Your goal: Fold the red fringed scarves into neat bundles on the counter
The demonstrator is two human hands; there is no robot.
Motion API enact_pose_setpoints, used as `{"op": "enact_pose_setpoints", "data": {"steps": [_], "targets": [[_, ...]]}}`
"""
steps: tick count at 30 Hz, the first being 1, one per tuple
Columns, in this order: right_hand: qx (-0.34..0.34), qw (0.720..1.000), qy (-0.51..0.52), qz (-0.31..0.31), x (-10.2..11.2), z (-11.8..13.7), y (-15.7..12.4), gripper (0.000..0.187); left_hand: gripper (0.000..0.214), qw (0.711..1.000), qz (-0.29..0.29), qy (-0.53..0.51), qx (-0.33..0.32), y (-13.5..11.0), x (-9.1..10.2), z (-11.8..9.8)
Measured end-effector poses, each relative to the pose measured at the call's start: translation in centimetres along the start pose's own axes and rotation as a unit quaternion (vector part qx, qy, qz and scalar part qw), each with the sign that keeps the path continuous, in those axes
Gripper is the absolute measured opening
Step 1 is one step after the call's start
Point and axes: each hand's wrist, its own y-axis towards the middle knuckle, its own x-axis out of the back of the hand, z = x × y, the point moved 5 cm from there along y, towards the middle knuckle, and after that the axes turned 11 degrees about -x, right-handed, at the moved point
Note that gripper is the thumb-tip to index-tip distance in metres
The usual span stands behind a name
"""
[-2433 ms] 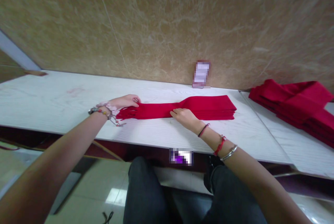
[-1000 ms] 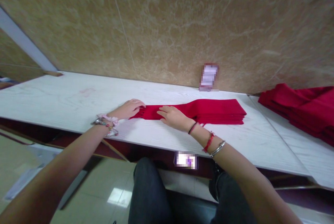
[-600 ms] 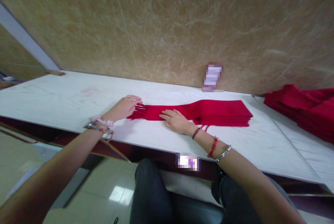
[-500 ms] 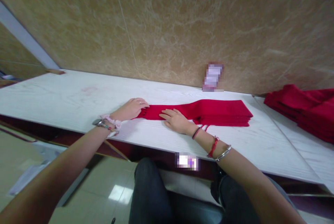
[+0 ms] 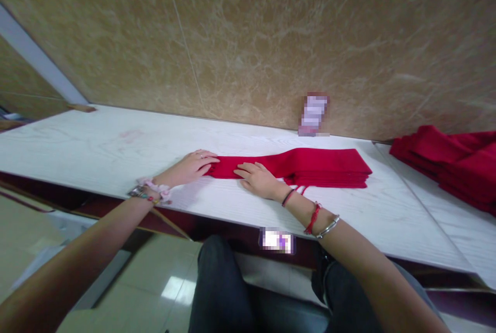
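A long red fringed cloth, seemingly a scarf, lies flat on the white tabletop, its right part running onto a folded red stack. At the cloth's left end, where short tassels show, my left hand rests with fingers stretched over the edge and the thumb apart. My right hand lies on the middle of the strip, fingers spread and palm down. Red strings hang out from the stack's near side.
More folded red cloth is heaped at the far right. A blurred-out object leans on the marbled wall behind the table. Another blurred object sits below the table's front edge, above my knees.
My left hand has slid slightly left along the tasselled end, and its wrist has dropped a little. My right hand stays on the cloth. The view has shifted slightly.
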Motion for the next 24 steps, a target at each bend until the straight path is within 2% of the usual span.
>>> {"op": "enact_pose_setpoints", "data": {"steps": [4, 8, 10, 13, 19, 24], "targets": [[0.0, 1.0, -0.006, 0.002, 0.1, 0.1, -0.1, 0.041, 0.044, 1.0, 0.022, -0.014, 0.017, 1.5, -0.7, -0.5], [-0.002, 1.0, 0.01, -0.002, 0.2, 0.1, 0.1, 0.039, 0.056, 0.997, 0.073, -0.023, 0.008, 1.2, -0.6, 0.1], [-0.005, 1.0, 0.028, -0.005, 0.3, -0.2, 0.5, 0.036, 0.055, 0.997, 0.077, -0.03, -0.005, 0.8, -0.2, 0.1], [-0.02, 0.999, 0.051, 0.002, 0.5, -0.6, 1.2, 0.031, 0.036, 0.998, 0.049, -0.039, -0.026, 0.9, 0.6, -0.2], [-0.037, 0.998, 0.045, 0.0, 2.1, -0.3, 2.4, 0.025, 0.038, 0.998, 0.0, -0.065, -0.02, 2.4, 2.8, -0.6], [-0.055, 0.998, 0.032, -0.015, 3.1, 0.2, 4.5, 0.022, 0.037, 0.998, -0.039, -0.057, -0.006, 3.7, 5.0, -0.5]]}}
